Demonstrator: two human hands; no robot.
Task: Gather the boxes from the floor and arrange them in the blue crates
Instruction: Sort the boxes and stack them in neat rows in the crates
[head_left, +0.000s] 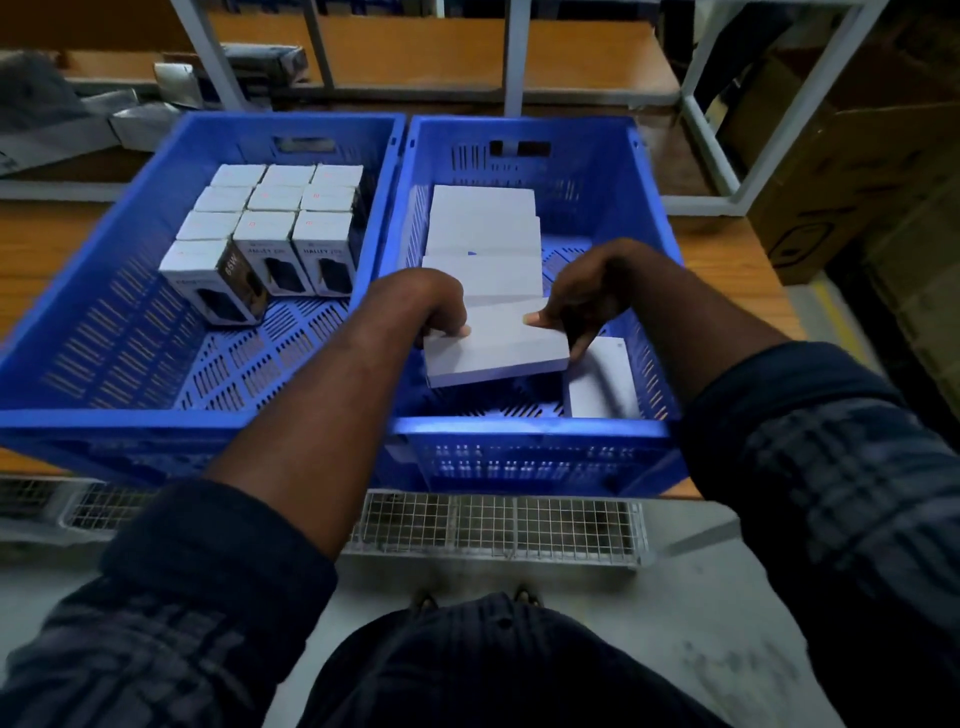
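Presently the left hand (441, 306) and right hand (592, 296) are pinching, grips closed, opposite edges of a tilted white box (498, 348) over the right crate's (519, 427) open front.

Flat white box (496, 345) tilted inside right blue crate (649, 218), beside stacked boxes (483, 234)

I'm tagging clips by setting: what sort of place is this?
Probably a warehouse or packing area: blue perforated plastic crates of white retail boxes on a wooden bench, big brown cardboard cartons at right, white metal-framed shelving behind.
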